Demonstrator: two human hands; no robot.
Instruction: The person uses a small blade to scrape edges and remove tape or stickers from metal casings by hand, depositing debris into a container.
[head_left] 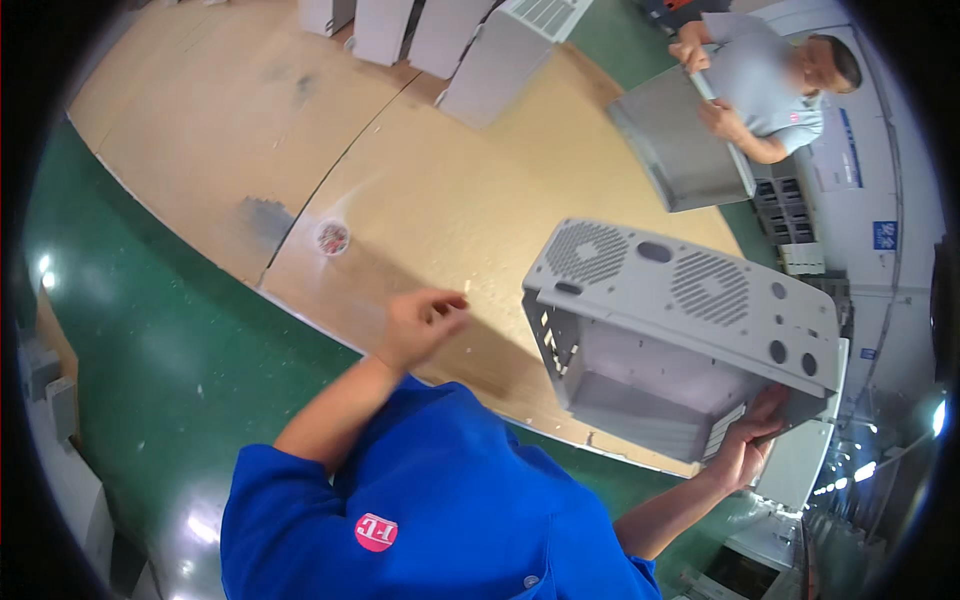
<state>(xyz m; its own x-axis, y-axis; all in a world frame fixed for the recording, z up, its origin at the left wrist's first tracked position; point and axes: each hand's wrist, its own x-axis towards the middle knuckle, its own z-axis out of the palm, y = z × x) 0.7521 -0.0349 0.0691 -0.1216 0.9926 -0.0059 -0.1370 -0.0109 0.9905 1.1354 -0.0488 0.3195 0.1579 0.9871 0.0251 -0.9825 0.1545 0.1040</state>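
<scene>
A grey sheet-metal case (690, 300), open on the side toward me, stands tilted at the right of the table. Its top panel has two round vent grilles and several holes. My right hand (742, 448) is closed on the case's near right end, some fingers inside the opening. Over the table, left of the case and apart from it, is my left hand (424, 326). Its fingers are drawn together in a pinch; whatever they may hold is too small to make out. A small round tub (332, 238) with reddish bits in it sits beyond my left hand.
The wooden table (400, 180) has a seam across it and a curved near edge above a green floor (200, 370). Several grey panels or cases (500, 70) stand at the far side. Another person (760, 90) at the far right handles a grey metal box (680, 140).
</scene>
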